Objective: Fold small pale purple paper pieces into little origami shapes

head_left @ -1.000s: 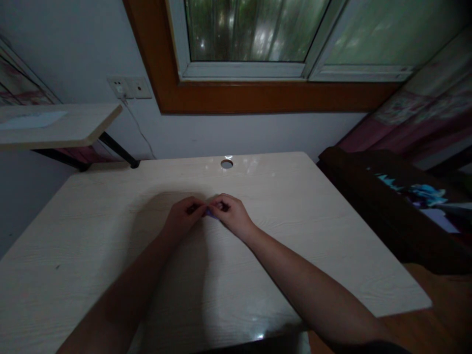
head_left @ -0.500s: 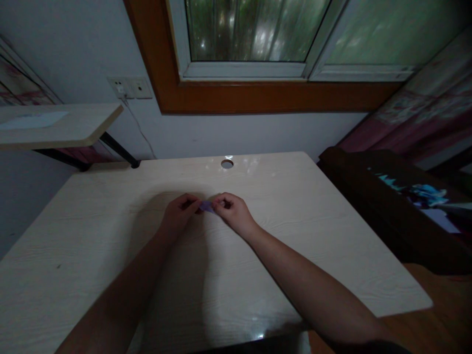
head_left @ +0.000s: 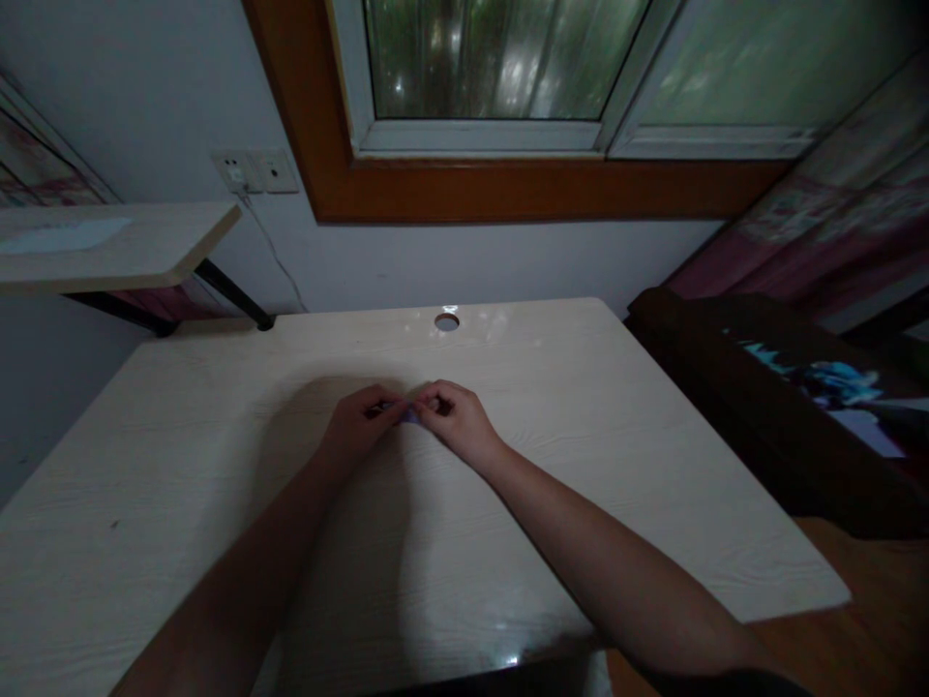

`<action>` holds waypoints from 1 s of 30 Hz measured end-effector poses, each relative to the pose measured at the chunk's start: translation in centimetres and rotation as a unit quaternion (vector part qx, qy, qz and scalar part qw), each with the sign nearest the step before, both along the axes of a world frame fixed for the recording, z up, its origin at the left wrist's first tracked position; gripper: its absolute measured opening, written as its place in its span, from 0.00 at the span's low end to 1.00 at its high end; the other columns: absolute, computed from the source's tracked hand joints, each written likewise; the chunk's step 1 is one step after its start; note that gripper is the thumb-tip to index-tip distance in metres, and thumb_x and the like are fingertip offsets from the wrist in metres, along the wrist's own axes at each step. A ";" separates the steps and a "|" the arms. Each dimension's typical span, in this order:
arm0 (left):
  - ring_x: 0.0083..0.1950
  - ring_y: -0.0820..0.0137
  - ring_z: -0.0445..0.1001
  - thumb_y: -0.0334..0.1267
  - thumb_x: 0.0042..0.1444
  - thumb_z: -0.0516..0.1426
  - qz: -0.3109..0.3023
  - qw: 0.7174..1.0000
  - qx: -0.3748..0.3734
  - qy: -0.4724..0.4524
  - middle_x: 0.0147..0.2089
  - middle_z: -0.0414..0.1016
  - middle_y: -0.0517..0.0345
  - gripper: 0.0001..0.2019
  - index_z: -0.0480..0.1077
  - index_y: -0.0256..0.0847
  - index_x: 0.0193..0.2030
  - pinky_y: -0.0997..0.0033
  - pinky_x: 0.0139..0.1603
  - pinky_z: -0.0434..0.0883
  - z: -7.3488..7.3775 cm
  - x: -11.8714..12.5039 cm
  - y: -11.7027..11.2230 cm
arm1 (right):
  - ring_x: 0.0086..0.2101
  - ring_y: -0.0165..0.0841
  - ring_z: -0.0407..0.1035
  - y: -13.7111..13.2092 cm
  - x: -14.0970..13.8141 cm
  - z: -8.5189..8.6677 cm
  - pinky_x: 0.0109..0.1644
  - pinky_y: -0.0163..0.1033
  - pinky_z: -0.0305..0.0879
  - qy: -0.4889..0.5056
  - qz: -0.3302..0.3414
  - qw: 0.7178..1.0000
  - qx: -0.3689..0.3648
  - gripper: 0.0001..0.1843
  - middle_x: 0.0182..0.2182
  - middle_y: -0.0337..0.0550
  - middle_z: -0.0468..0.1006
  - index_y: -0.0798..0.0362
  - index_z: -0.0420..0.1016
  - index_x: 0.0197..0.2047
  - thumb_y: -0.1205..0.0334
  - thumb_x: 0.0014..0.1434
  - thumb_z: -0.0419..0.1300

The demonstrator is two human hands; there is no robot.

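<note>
A small purple piece (head_left: 410,416), thin and paper-like, shows between my two hands above the middle of the desk; most of it is hidden by my fingers. My left hand (head_left: 361,418) is closed in a pinch on its left side. From the right, my right hand (head_left: 456,411) pinches it too, thumb and forefinger pressed together. The fingertips of both hands nearly meet. Its exact kind is too small and dim to make out.
The pale wooden desk (head_left: 581,407) has a round cable hole (head_left: 447,322) near its back edge. A raised shelf (head_left: 166,242) on black legs stands at the left. Beyond the right edge sits a dark brown cabinet (head_left: 697,387) with blue items (head_left: 842,382). A socket (head_left: 254,172) and window are behind.
My left hand has shifted slightly right, closer to my right hand. Less of the purple piece shows between the fingers now. The right hand has barely moved.
</note>
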State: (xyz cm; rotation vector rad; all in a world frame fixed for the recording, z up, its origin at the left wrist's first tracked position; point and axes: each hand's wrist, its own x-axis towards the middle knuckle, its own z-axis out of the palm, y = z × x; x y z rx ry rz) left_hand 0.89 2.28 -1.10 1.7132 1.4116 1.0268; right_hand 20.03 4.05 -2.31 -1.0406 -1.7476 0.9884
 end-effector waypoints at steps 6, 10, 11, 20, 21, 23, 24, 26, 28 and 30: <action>0.32 0.68 0.77 0.47 0.53 0.61 -0.003 0.996 -0.064 -0.064 0.29 0.80 0.58 0.11 0.78 0.41 0.32 0.73 0.34 0.73 0.3 0.0 -0.1 | 0.29 0.31 0.68 0.1 0.0 -0.3 0.33 0.35 0.64 0.012 -0.007 1.000 -0.025 0.07 0.29 0.41 0.77 0.52 0.77 0.35 0.59 0.55 0.62; 0.33 0.68 0.79 0.46 0.53 0.61 0.008 0.992 -0.085 -0.090 0.31 0.81 0.57 0.11 0.79 0.41 0.33 0.72 0.37 0.74 0.6 0.1 -0.2 | 0.29 0.31 0.68 0.3 0.0 -0.4 0.34 0.35 0.64 0.044 -0.004 0.997 -0.060 0.08 0.29 0.40 0.77 0.53 0.77 0.35 0.58 0.55 0.62; 0.34 0.68 0.79 0.46 0.53 0.61 0.008 0.992 -0.086 -0.090 0.31 0.81 0.57 0.11 0.79 0.41 0.33 0.72 0.37 0.75 0.6 0.1 -0.2 | 0.29 0.31 0.68 0.3 0.0 -0.3 0.34 0.35 0.64 0.052 -0.001 0.996 -0.067 0.09 0.29 0.41 0.77 0.54 0.77 0.35 0.57 0.56 0.62; 0.35 0.67 0.79 0.47 0.53 0.61 -0.007 0.995 -0.086 -0.054 0.32 0.82 0.56 0.12 0.79 0.41 0.33 0.72 0.38 0.74 0.5 0.2 -0.2 | 0.31 0.31 0.69 0.5 0.0 -0.5 0.35 0.35 0.64 0.041 0.020 0.997 -0.068 0.13 0.30 0.41 0.77 0.53 0.77 0.35 0.51 0.55 0.65; 0.35 0.66 0.79 0.47 0.53 0.61 -0.002 0.994 -0.089 -0.056 0.32 0.82 0.56 0.12 0.79 0.41 0.33 0.72 0.38 0.74 0.6 0.2 -0.2 | 0.31 0.31 0.69 0.6 0.0 -0.6 0.36 0.35 0.64 0.035 0.018 0.997 -0.065 0.12 0.30 0.41 0.78 0.53 0.77 0.36 0.52 0.56 0.64; 0.35 0.66 0.79 0.48 0.52 0.62 0.007 0.994 -0.093 -0.055 0.32 0.82 0.56 0.13 0.79 0.40 0.34 0.71 0.38 0.75 0.5 0.1 -0.1 | 0.32 0.32 0.69 0.6 0.0 -0.7 0.36 0.35 0.64 0.029 0.015 0.998 -0.059 0.11 0.31 0.41 0.78 0.53 0.78 0.36 0.53 0.57 0.64; 0.35 0.66 0.79 0.48 0.52 0.62 0.011 0.994 -0.095 -0.058 0.32 0.81 0.56 0.13 0.79 0.40 0.34 0.71 0.38 0.75 0.5 0.0 0.0 | 0.32 0.31 0.69 0.6 0.0 -0.7 0.36 0.35 0.64 0.031 0.012 0.998 -0.056 0.11 0.31 0.41 0.78 0.53 0.78 0.36 0.54 0.57 0.63; 0.35 0.66 0.79 0.49 0.52 0.62 0.020 0.992 -0.097 -0.073 0.32 0.81 0.56 0.14 0.79 0.40 0.35 0.71 0.39 0.75 0.3 -0.1 0.0 | 0.31 0.31 0.69 0.6 -0.1 -0.7 0.36 0.35 0.64 0.041 0.006 0.997 -0.058 0.10 0.31 0.41 0.78 0.53 0.77 0.37 0.54 0.57 0.63; 0.35 0.66 0.79 0.49 0.52 0.62 0.024 0.989 -0.104 -0.102 0.33 0.81 0.55 0.14 0.78 0.39 0.36 0.69 0.40 0.76 0.2 -0.2 0.1 | 0.31 0.31 0.69 0.6 -0.1 -0.7 0.36 0.35 0.64 0.061 0.002 0.996 -0.066 0.11 0.31 0.40 0.77 0.53 0.77 0.37 0.54 0.57 0.63; 0.36 0.66 0.79 0.49 0.51 0.62 0.032 0.984 -0.110 -0.134 0.35 0.81 0.54 0.15 0.78 0.38 0.37 0.68 0.42 0.76 0.0 -0.1 0.1 | 0.32 0.31 0.69 0.6 -0.1 -0.7 0.37 0.36 0.64 0.081 0.003 0.994 -0.071 0.10 0.32 0.41 0.78 0.53 0.77 0.37 0.54 0.57 0.63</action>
